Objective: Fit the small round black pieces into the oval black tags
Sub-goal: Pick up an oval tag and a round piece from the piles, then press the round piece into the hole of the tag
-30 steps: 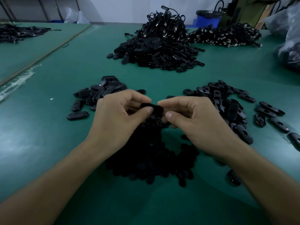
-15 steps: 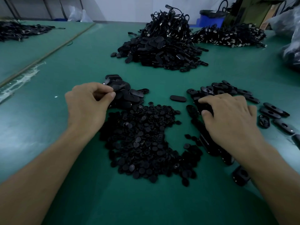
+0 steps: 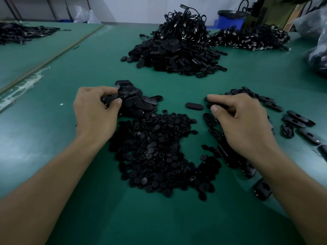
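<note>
A wide heap of small round black pieces [image 3: 159, 152] lies on the green table between my hands. My left hand [image 3: 95, 112] is at the left pile of oval black tags [image 3: 139, 103], its thumb and curled fingers pinching one tag at the pile's near edge. My right hand [image 3: 242, 121] lies over the right spread of oval tags with holes [image 3: 299, 119]. Its thumb and forefinger close on a tag at the spread's left end. A single oval tag [image 3: 194, 105] lies apart between the two piles.
A tall mound of black tags with cords [image 3: 177, 50] stands at the back centre, with another cord heap [image 3: 251, 39] to its right. A blue bin [image 3: 228, 18] and a plastic bag [image 3: 318, 55] sit at the far right. More parts [image 3: 21, 32] lie far left.
A second ago both hands held one tag together over the round pieces. They have parted: the left went to the left tag pile, the right to the right spread.
</note>
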`<state>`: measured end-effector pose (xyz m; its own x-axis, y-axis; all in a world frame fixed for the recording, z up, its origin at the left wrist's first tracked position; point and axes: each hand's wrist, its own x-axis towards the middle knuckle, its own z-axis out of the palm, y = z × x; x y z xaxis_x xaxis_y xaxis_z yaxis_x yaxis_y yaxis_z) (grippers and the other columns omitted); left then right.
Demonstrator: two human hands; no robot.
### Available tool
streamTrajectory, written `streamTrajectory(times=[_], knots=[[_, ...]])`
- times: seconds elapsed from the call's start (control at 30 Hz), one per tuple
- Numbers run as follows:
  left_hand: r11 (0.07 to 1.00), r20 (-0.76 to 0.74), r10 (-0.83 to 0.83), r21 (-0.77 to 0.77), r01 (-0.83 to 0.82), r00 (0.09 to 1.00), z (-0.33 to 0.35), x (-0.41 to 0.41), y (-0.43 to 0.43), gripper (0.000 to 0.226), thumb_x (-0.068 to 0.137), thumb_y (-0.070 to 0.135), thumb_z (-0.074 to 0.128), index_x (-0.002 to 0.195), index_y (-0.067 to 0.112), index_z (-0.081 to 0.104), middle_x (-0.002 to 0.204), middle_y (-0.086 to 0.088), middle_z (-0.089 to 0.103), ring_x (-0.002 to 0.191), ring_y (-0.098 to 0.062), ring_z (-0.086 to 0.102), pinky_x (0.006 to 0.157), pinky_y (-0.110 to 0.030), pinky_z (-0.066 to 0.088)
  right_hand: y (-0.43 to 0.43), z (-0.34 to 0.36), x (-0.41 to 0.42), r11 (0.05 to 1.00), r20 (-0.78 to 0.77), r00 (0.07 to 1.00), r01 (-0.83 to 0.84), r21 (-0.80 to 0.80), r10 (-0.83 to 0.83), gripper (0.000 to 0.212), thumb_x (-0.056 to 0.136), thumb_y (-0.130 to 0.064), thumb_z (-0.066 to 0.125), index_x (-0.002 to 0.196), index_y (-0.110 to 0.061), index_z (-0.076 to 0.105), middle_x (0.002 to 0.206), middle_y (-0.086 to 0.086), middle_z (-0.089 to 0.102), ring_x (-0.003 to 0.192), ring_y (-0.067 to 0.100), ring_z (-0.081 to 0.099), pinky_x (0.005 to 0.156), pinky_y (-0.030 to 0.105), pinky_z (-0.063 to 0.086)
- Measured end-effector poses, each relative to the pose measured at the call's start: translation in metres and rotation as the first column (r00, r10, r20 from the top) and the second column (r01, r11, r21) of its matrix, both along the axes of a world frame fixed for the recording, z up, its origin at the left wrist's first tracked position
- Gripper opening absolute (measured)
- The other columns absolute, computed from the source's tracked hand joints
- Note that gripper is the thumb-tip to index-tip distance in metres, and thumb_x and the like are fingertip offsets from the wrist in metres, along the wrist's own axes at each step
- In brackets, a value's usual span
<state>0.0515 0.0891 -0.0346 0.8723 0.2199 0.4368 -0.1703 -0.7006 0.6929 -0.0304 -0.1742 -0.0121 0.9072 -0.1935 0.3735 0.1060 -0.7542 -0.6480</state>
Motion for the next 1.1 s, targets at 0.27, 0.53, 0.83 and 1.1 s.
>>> streamTrajectory(times=[0.27, 0.53, 0.83, 1.1], knots=[[0.999, 0.134, -0.047, 0.011, 0.046, 0.99, 0.007, -0.016, -0.01, 0.019, 0.092, 0.009, 0.067, 0.103, 0.024, 0.071, 0.104, 0.004, 0.051, 0.071, 0.0, 0.048, 0.072, 0.003, 0.032, 0.004, -0.004, 0.004, 0.852, -0.032, 0.981, -0.148, 0.503, 0.189, 0.019, 0.094, -0.005, 0.066, 0.105, -0.019, 0.07, 0.084, -0.006, 0.076, 0.076, 0.007, 0.073, 0.063, 0.014, 0.052], [0.838, 0.126, -0.532, -0.067, 0.542, 0.837, 0.007, -0.046, -0.048, 0.014, 0.09, 0.02, 0.075, 0.101, 0.028, 0.075, 0.081, 0.019, 0.071, 0.076, 0.002, 0.067, 0.067, -0.007, 0.047, 0.012, -0.002, 0.002, 0.788, -0.011, 0.957, -0.231, 0.571, 0.288, 0.016, 0.093, -0.002, 0.065, 0.098, -0.017, 0.071, 0.083, -0.001, 0.077, 0.077, 0.01, 0.074, 0.063, 0.016, 0.052], [0.725, 0.027, -0.619, -0.366, 0.584, 0.785, 0.008, -0.047, -0.053, 0.015, 0.09, 0.011, 0.073, 0.094, 0.024, 0.074, 0.075, 0.004, 0.074, 0.066, -0.008, 0.069, 0.057, -0.018, 0.054, 0.018, -0.003, 0.001, 0.893, 0.003, 0.958, -0.269, 0.361, 0.287, 0.013, 0.095, -0.015, 0.066, 0.098, -0.027, 0.071, 0.082, -0.011, 0.075, 0.081, 0.0, 0.071, 0.067, 0.01, 0.05], [0.697, 0.08, -0.564, -0.489, 0.525, 0.822, 0.009, -0.044, -0.051, 0.02, 0.094, 0.005, 0.067, 0.094, 0.024, 0.075, 0.078, 0.006, 0.074, 0.071, -0.006, 0.069, 0.066, -0.018, 0.057, 0.01, -0.002, -0.002, 0.946, -0.23, 0.964, -0.194, -0.261, 0.135, 0.016, 0.094, -0.034, 0.068, 0.104, -0.024, 0.075, 0.092, -0.014, 0.066, 0.083, 0.0, 0.059, 0.079, 0.021, 0.051]])
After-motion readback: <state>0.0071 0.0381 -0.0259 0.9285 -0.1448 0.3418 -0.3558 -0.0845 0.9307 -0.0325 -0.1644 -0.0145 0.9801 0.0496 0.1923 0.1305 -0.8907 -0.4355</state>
